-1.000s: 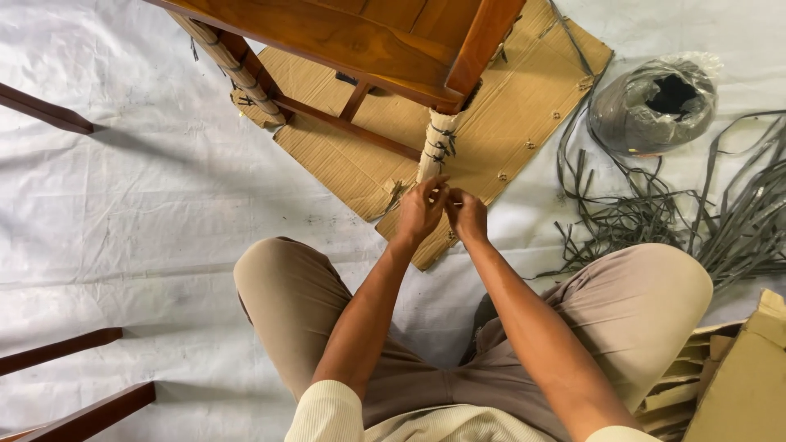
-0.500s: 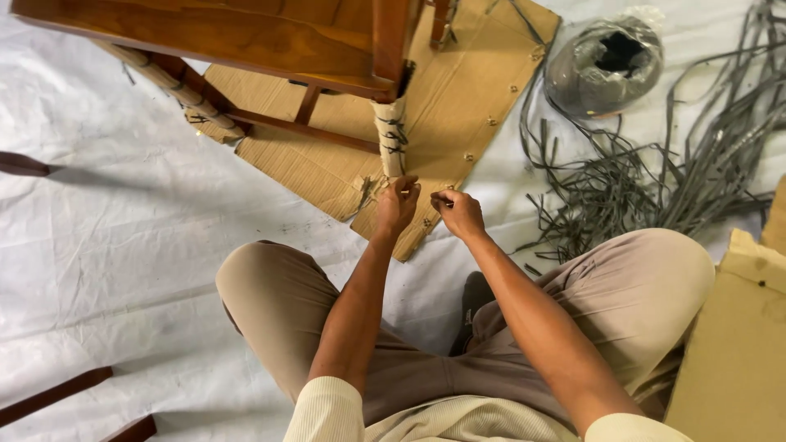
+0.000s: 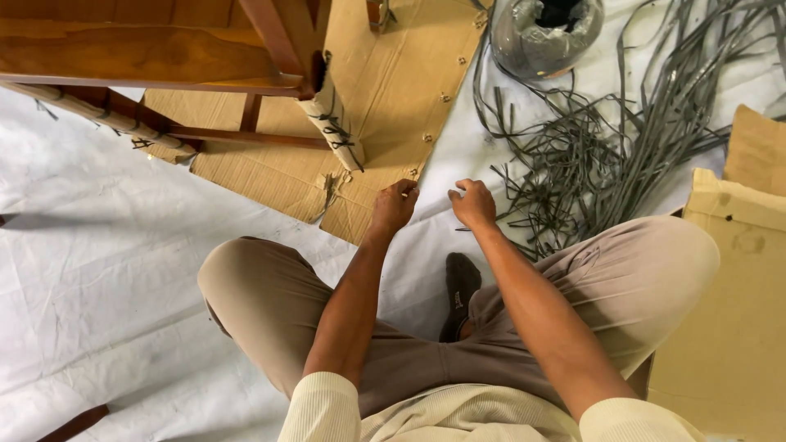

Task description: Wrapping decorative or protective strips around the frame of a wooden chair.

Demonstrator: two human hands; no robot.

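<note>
At the bottom of the frame the person sits cross-legged in tan trousers point(image 3: 630, 286) on a white sheet point(image 3: 98, 278), a dark sock point(image 3: 460, 282) showing between the knees. Both forearms reach up to mid-frame. The left hand point(image 3: 395, 206) is curled into a loose fist at the edge of the flattened cardboard point(image 3: 393, 90); whether it grips anything cannot be told. The right hand point(image 3: 473, 203), just beside it, has its fingers bent and pinched, seemingly on a thin grey strand. Beyond, the wrapped chair leg point(image 3: 334, 123) slants down from the wooden chair point(image 3: 139, 53) at upper left. Grey strips point(image 3: 622, 139) sprawl at upper right, below a grey roll point(image 3: 547, 33).
</note>
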